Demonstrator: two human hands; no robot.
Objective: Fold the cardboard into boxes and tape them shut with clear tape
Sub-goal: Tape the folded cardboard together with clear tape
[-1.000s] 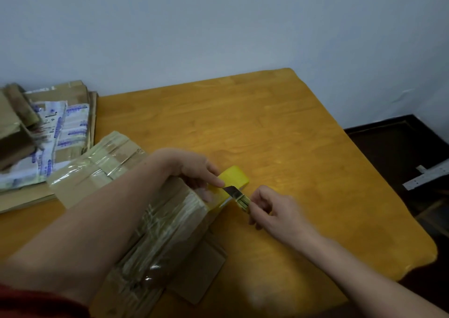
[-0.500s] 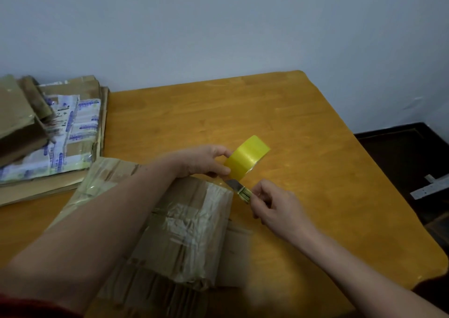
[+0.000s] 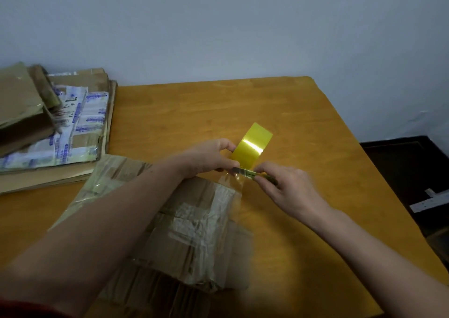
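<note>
- Lying nearest on the table [image 3: 315, 123], the cardboard box [image 3: 194, 232] is wrapped in crinkled old tape; the left forearm crosses over it and hides much of its left side, with a red sleeve [image 3: 24, 310] at the bottom corner
- From the box's far edge a strip of clear tape [image 3: 233, 184] runs up to the tape roll [image 3: 252, 147]
- Just right of that strip is the right hand [image 3: 289, 189], its grip curled round the handle of a small cutter [image 3: 245, 172]; the blade points left and meets the strip just below the roll
- Beyond the box, the left hand [image 3: 209, 157] has its grip pinched on the yellow roll, thumb and fingers on its left rim, the roll tilted above the table
- Far left, against the wall, lies a stack of flattened cardboard [image 3: 73, 123] with blue-printed labels, well apart from both hands
- Off the table's right edge, a white strip [image 3: 435, 201] lies on the dark floor
</note>
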